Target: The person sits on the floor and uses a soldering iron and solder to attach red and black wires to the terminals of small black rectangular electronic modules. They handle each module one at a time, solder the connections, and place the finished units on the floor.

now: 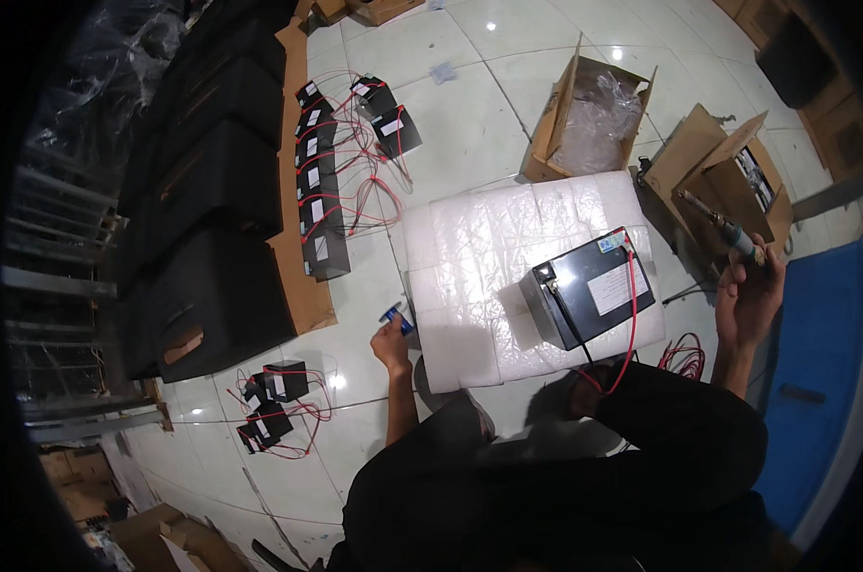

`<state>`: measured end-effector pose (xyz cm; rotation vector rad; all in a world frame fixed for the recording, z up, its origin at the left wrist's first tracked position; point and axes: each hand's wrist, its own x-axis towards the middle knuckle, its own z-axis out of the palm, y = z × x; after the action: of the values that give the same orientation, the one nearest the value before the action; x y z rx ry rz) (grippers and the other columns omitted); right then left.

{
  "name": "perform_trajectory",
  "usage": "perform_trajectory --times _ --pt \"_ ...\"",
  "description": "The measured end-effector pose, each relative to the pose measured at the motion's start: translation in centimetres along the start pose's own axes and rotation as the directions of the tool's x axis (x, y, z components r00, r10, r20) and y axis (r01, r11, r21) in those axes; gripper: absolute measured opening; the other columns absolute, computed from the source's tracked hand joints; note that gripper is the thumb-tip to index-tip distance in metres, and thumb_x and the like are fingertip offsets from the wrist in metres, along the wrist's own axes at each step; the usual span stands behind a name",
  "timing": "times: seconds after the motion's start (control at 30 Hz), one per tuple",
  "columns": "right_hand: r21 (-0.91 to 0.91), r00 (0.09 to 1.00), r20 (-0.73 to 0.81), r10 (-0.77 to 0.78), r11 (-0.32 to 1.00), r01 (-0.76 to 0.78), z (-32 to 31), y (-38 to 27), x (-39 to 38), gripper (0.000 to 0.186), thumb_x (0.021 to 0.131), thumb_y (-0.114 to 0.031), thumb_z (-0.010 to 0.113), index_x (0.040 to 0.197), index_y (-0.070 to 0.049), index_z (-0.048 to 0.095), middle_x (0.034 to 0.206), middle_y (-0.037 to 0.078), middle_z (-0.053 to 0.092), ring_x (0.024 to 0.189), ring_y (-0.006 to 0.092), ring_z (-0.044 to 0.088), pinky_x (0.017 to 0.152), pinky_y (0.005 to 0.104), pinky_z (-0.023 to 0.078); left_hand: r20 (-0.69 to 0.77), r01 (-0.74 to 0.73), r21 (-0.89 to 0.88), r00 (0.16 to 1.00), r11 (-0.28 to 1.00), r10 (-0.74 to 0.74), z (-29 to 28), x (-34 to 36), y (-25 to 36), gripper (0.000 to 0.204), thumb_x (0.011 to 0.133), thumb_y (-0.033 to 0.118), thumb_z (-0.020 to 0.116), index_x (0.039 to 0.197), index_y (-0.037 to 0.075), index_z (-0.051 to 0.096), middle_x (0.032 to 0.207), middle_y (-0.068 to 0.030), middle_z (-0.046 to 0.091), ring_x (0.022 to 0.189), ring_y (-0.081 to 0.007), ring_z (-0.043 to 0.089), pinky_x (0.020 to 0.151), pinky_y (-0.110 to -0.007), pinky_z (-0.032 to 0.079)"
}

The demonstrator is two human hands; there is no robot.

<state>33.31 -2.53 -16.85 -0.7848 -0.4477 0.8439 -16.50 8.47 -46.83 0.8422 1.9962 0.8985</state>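
A black box-shaped battery (593, 289) with a white label lies on a white foam block (460, 257) in front of me. A black wire (567, 319) and a red wire (633, 324) run from two of its corners toward my legs. Left of the block, my left hand (390, 345) is closed round a small blue spool (395, 318), which looks like solder wire. Out to the right, my right hand (751, 296) grips a soldering iron (731, 234), its tip pointing up and left, apart from the battery.
Several wired batteries (319, 205) stand in a row at the left, with more (269, 405) nearer me. Large black cases (226, 248) line the far left. An open carton (546, 133) holding clear plastic and another carton (717, 172) stand beyond the block. A blue panel (817, 372) is at right.
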Motion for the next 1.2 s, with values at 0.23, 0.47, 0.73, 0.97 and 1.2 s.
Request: perform_trajectory --times 0.23,0.47,0.73,0.97,1.2 --pt "0.209 0.985 -0.136 0.111 0.975 -0.081 -10.3 2.2 1.5 0.029 0.096 -0.023 0.056 0.107 0.003 0.063 0.086 0.006 0.063 0.065 0.0137 0.049 0.055 0.0245 0.04 -0.103 -0.196 0.222 0.969 0.955 0.223 0.5 1.9 -5.2 0.037 0.088 0.032 0.07 0.087 -0.005 0.074 0.076 -0.0155 0.073 0.068 -0.0216 0.067 0.067 -0.037 0.053" --pt "0.319 0.867 -0.492 0.084 0.943 0.09 -17.4 0.7 -0.6 0.029 0.094 -0.028 0.059 0.107 -0.003 0.064 0.082 0.009 0.063 0.064 0.0137 0.053 0.055 0.0239 0.043 -0.144 -0.16 0.256 0.969 0.953 0.201 -1.8 1.2 -6.1 0.038 0.089 0.032 0.069 0.092 -0.006 0.072 0.077 -0.0138 0.071 0.067 -0.021 0.064 0.06 -0.035 0.052" --pt "-0.193 0.665 -0.614 -0.425 0.898 0.396 -18.5 -9.8 -4.3 0.031 0.098 -0.029 0.058 0.106 0.0 0.065 0.097 0.013 0.07 0.078 0.0154 0.066 0.064 0.023 0.054 -0.185 -0.112 0.27 0.969 0.956 0.165 -4.6 -0.9 -4.8 0.039 0.09 0.032 0.068 0.093 -0.006 0.071 0.079 -0.0137 0.07 0.067 -0.0209 0.063 0.058 -0.035 0.052" --pt "-0.87 0.118 -0.468 -0.876 0.48 0.109 -18.2 -20.8 -14.7 0.032 0.1 -0.027 0.055 0.099 0.002 0.069 0.086 0.008 0.068 0.07 0.0128 0.062 0.057 0.0264 0.05 -0.162 -0.116 0.287 0.972 0.951 0.168 -5.8 -1.1 -4.9 0.039 0.09 0.032 0.068 0.095 -0.007 0.07 0.08 -0.0136 0.069 0.067 -0.0208 0.062 0.057 -0.034 0.052" --pt "-0.795 0.324 -0.606 -0.727 0.571 -0.206 -25.7 -14.1 -14.9 0.034 0.095 -0.029 0.062 0.088 0.003 0.069 0.073 0.007 0.064 0.059 0.013 0.059 0.05 0.0293 0.047 -0.071 -0.167 0.253 0.979 0.953 0.19 -6.9 -1.3 -3.9 0.04 0.091 0.032 0.067 0.099 -0.007 0.067 0.084 -0.0133 0.067 0.066 -0.0201 0.06 0.054 -0.032 0.051"
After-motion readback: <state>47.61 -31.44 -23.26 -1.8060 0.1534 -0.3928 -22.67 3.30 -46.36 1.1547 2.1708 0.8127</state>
